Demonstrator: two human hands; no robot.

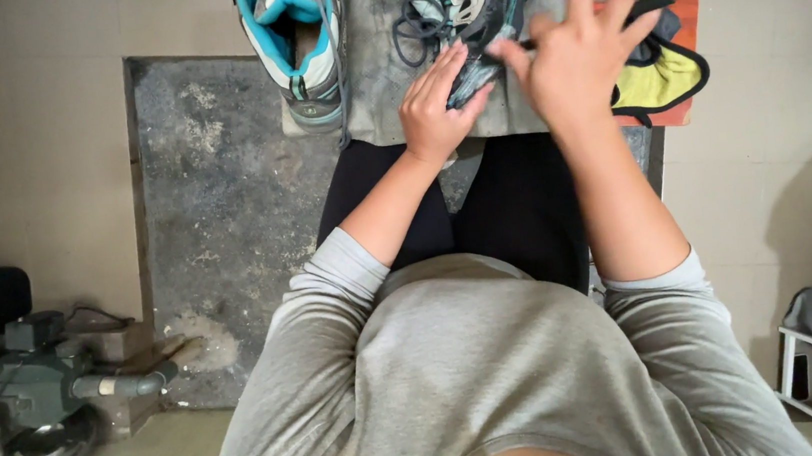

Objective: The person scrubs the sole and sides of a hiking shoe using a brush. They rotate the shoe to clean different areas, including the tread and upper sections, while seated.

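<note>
Here we see a grey and teal laced sports shoe (pixel 478 4) lying on its side on a worn grey mat (pixel 374 70) across the person's knees. Our left hand (pixel 436 109) rests on the shoe's lower end, fingers (pixel 445 71) curled loosely against it. Our right hand (pixel 584 53) pinches the same end between thumb and forefinger, the other fingers spread wide. A matching teal-lined shoe (pixel 298 38) stands apart to the left, a yellow and black cloth (pixel 662 80) to the right.
</note>
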